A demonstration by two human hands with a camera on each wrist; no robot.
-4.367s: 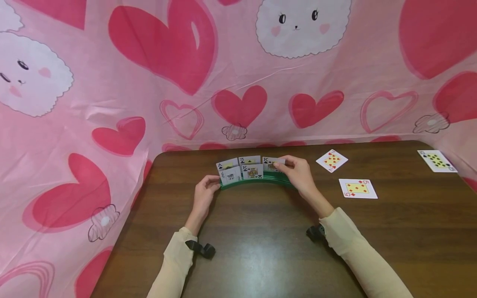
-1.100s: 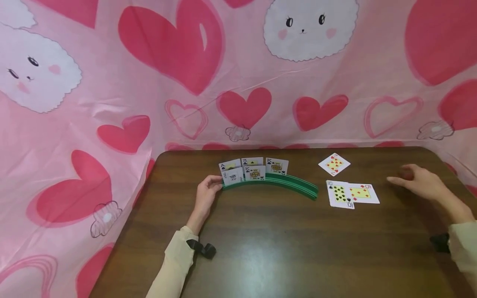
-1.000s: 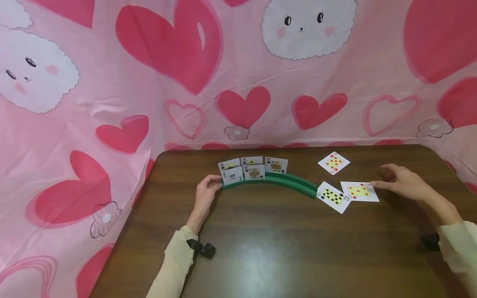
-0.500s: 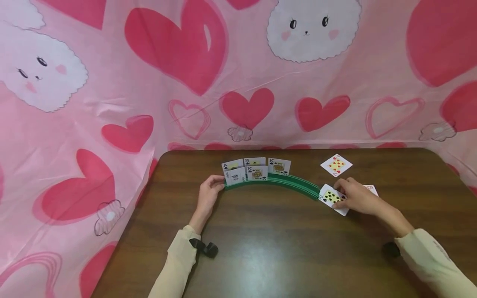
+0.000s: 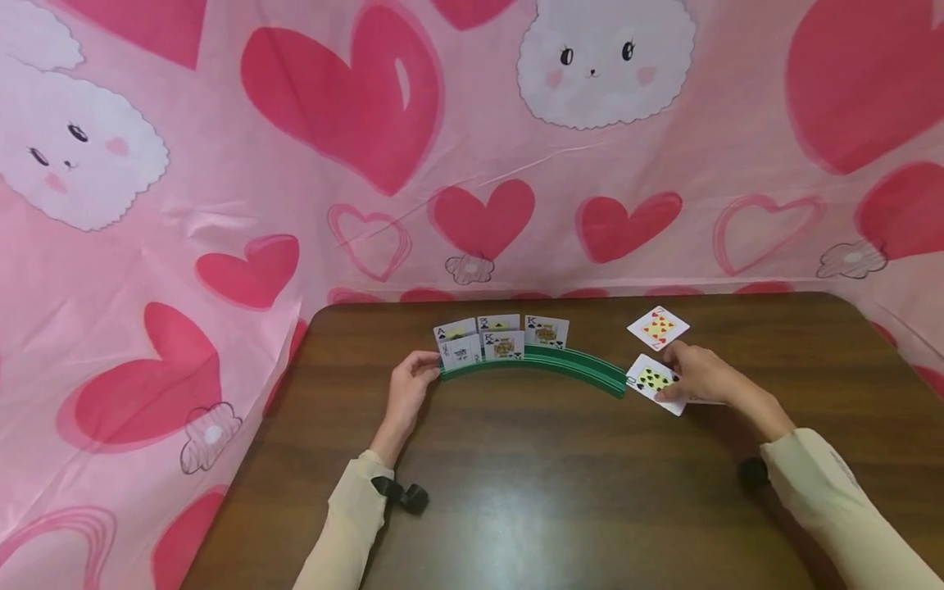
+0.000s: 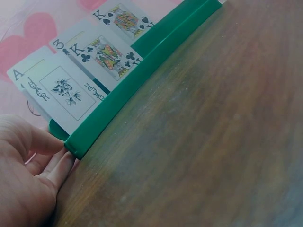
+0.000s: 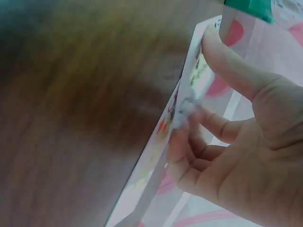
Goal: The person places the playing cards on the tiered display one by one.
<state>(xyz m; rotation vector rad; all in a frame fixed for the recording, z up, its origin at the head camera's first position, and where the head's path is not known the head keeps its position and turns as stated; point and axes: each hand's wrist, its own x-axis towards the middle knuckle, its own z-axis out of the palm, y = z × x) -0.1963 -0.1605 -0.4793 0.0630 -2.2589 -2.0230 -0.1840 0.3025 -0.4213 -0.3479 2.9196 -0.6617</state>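
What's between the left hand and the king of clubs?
The joker, an ace behind it, stands there in the green card holder; head and left wrist views show it.

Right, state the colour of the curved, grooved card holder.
The curved, grooved card holder is green, best seen in the left wrist view.

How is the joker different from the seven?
The joker stands propped in the green rack; the seven lies flat on the table. The joker's picture is black and white; the seven has red marks on yellow. Both are cards with white edges.
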